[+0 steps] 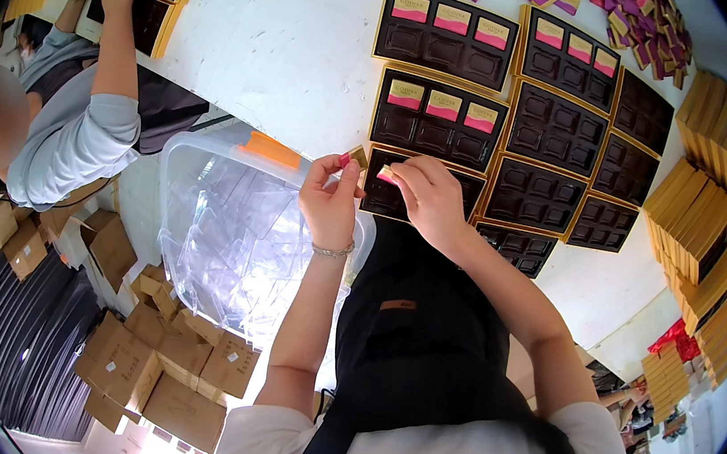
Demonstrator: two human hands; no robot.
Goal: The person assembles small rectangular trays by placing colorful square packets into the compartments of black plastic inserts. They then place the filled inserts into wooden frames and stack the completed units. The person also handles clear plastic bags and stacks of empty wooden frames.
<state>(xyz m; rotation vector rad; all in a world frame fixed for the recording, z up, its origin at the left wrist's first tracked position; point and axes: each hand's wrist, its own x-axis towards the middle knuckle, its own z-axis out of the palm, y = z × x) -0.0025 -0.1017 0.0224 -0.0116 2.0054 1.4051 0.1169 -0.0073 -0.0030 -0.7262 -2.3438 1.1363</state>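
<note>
Between the thumb and fingers of my left hand is a small gold-and-pink wrapped square. My right hand pinches another wrapped square, just over a dark brown moulded tray in a gold-edged box. That tray is partly hidden by both hands. Directly beyond it, a second tray has three wrapped squares along its far row and bare hollows in the near row. Two trays farther off, a left one and a right one, are filled in the same way.
More unfilled trays stand to the right, beside stacked gold boxes. A heap of wrapped squares lies at the far right. Below the table's left edge is a clear bin of transparent plastic pieces. A co-worker works at far left.
</note>
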